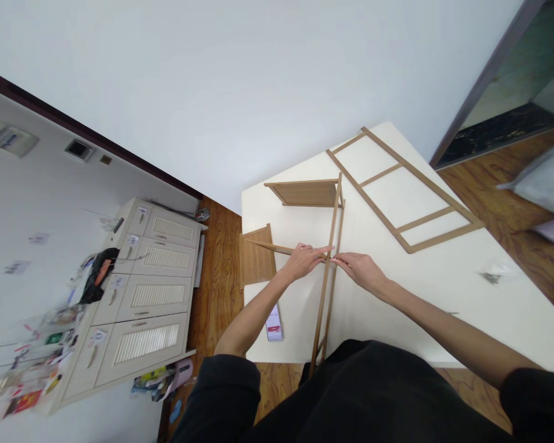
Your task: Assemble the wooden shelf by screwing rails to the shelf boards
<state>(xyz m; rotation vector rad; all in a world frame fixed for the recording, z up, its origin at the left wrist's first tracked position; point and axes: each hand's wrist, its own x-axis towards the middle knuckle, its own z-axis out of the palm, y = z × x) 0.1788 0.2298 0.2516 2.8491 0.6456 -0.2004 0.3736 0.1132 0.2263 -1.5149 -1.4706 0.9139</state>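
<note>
On a white table [443, 289] stands a thin wooden frame on edge [331, 246], running from the near edge toward a shelf board [305, 192] fixed at its far end. My left hand [305, 259] pinches the frame's upright from the left, next to a slim crossbar [272, 247]. From the right my right hand [360, 269] touches the same spot with its fingers pinched together. Both hands meet at the upright's middle.
A second ladder-like wooden frame [404, 187] lies flat at the table's far right. A loose wooden panel [257, 258] overhangs the left table edge. A small plastic bag [492, 274] and a leaflet [274, 323] lie on the table. A white cabinet [138, 301] stands at left.
</note>
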